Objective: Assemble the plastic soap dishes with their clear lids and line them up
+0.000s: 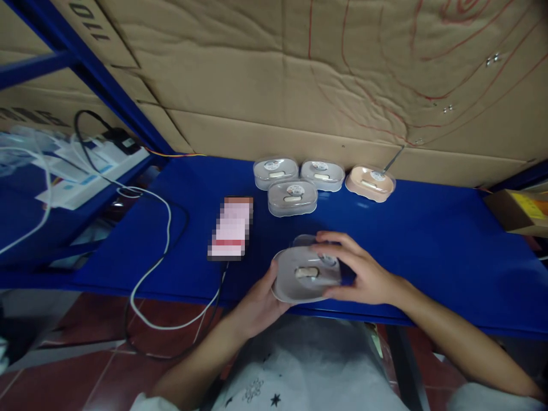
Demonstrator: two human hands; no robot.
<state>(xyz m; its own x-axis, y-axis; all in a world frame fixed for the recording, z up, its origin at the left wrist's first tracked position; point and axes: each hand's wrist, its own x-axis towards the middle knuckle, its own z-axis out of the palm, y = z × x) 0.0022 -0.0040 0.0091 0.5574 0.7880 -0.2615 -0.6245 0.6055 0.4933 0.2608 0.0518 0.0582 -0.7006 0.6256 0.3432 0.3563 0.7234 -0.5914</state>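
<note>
Near the front edge of the blue table, a grey oval container with a clear lid [295,282] is held up between both hands. My left hand [264,302] grips its left side, thumb on the rim and fingers underneath. My right hand [357,271] has its fingers curved around the right side and the lid's top right corner. A pale handle-like piece sits at the container's middle, and a round sticker on it is partly hidden by my right fingers. Part of another clear rounded shape [305,240] shows just behind it.
Three grey lidded containers [292,200] and a peach one [370,184] stand at the back of the blue table [428,251]. A phone [231,228] lies left, beside white and black cables. A power strip [103,177] is far left; an open cardboard box [514,211] is far right.
</note>
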